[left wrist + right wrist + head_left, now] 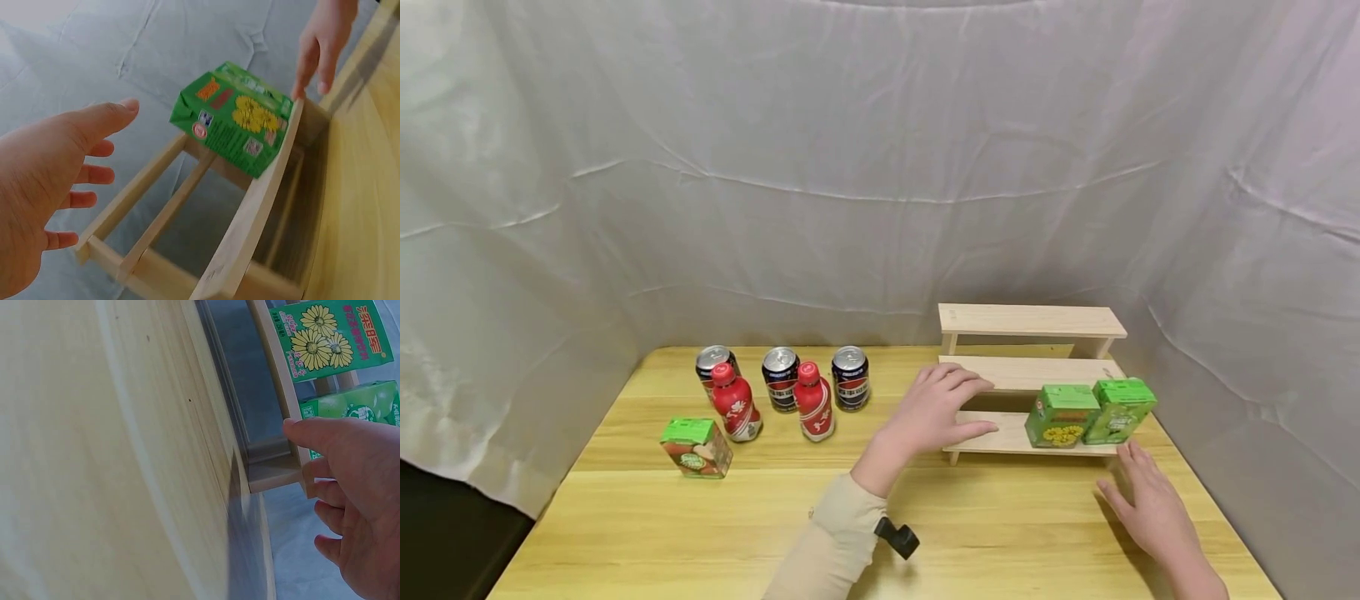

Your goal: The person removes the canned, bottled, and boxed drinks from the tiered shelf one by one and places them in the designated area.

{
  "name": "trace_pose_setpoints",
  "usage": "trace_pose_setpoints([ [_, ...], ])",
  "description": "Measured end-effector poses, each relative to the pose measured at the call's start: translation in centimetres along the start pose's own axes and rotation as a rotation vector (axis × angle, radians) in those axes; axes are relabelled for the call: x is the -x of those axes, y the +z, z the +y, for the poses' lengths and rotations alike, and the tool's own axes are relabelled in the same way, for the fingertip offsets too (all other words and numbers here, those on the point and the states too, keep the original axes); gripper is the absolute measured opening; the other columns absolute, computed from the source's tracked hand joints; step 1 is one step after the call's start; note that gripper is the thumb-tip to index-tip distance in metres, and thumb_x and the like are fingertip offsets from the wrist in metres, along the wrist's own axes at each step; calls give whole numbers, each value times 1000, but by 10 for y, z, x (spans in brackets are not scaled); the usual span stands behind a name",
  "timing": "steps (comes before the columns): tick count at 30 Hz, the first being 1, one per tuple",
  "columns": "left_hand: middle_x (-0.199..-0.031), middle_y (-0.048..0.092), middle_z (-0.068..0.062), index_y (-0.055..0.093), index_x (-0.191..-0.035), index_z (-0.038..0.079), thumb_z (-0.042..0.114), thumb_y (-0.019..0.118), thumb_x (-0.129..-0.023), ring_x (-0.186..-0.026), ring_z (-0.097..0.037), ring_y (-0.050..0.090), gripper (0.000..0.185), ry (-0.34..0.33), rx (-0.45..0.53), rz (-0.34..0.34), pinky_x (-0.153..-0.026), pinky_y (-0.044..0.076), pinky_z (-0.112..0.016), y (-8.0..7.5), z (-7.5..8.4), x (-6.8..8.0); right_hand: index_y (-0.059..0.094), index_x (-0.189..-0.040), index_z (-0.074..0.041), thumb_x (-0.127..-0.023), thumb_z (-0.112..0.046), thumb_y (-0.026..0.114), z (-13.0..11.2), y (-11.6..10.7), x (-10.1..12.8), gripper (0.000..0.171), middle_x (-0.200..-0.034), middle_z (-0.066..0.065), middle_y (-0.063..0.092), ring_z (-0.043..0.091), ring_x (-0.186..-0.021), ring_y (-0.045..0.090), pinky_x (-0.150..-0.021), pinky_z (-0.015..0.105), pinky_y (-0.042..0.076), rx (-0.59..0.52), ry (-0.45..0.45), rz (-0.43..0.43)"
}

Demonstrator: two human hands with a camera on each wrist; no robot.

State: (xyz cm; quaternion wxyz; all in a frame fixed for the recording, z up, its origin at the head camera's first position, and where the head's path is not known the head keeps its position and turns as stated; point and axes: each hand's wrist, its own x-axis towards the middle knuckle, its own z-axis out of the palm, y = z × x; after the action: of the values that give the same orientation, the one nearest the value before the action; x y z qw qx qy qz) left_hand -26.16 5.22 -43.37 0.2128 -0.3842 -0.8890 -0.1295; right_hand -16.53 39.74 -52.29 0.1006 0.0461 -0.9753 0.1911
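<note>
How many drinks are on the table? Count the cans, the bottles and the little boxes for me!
Cans: 3
Red bottles: 2
Green drink cartons: 3, two on the wooden shelf and one on the table
Total: 8 drinks
</note>
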Motion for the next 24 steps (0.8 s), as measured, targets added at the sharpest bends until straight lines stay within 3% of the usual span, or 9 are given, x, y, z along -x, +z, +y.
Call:
trace_pose_setpoints([
  [12, -138, 56, 10, 45, -143, 32, 72, 52, -85, -129, -12, 47, 70, -61, 41, -50, -108, 40, -40, 11, 33, -31, 23, -148, 12, -99, -33, 54, 0, -1, 1, 73, -151, 39, 19, 55, -142, 14, -117, 62, 8, 7, -12, 16],
  [24, -137, 56, 13, 47, -141, 34, 76, 50, -83, -127, -11, 49, 72, -138, 28, -58, -100, 43, -34, 32, 51, -54, 23, -148, 12, -99, -33, 54, -2, 0, 1, 73, -153, 38, 18, 53, -144, 12, -115, 64, 11, 0, -10, 14],
])
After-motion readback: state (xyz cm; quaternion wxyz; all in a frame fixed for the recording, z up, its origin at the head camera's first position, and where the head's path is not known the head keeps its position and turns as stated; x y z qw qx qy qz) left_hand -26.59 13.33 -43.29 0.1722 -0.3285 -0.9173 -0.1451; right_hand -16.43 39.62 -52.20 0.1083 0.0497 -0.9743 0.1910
